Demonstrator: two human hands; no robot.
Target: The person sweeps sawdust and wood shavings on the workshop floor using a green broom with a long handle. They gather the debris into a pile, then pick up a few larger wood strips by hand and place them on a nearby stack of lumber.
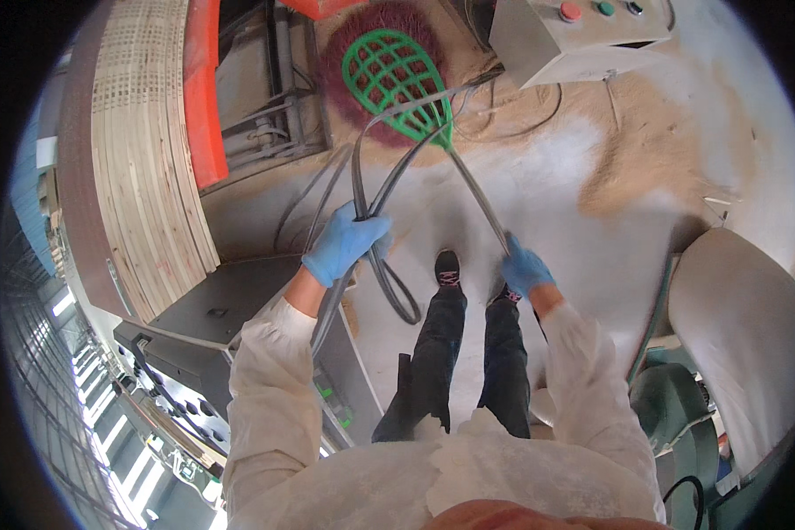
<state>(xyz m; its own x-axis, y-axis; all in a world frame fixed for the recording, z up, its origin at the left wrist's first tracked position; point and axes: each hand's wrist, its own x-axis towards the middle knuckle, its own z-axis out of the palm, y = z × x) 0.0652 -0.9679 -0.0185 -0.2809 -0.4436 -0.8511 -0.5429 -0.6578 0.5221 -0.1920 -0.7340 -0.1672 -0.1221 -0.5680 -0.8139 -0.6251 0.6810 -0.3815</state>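
Left hand (349,243), blue glove: fingers curled closed around a bunched dark grey cable (359,181). Cable loops above the hand and below it; one strand runs up and right across the broom's head toward the control box (583,44). Right hand (526,267), blue glove: fingers wrapped around the broom handle (479,199), no visible gap; exact finger placement partly hidden by the glove's angle.

Broom is ahead of the person: handle slants up-left from the right hand to a green lattice head (396,75), purple-red bristles (334,55) spread around and under it, at the floor (556,185). Brown sawdust (649,168) lies on the floor, right of the broom head and below the box. Box is grey, red and green buttons on its face.

Left side: stacked pale boards (141,132), orange-red panel (201,97) alongside, dark metal frame (283,110) just right of that. Grey cabinet (181,305) below the stack. Right side: large curved grey panel (738,318), dark green machine part (680,411) beside its lower edge. White sleeves (278,371), dark trousers (508,353), dark shoes (448,265) below the hands.
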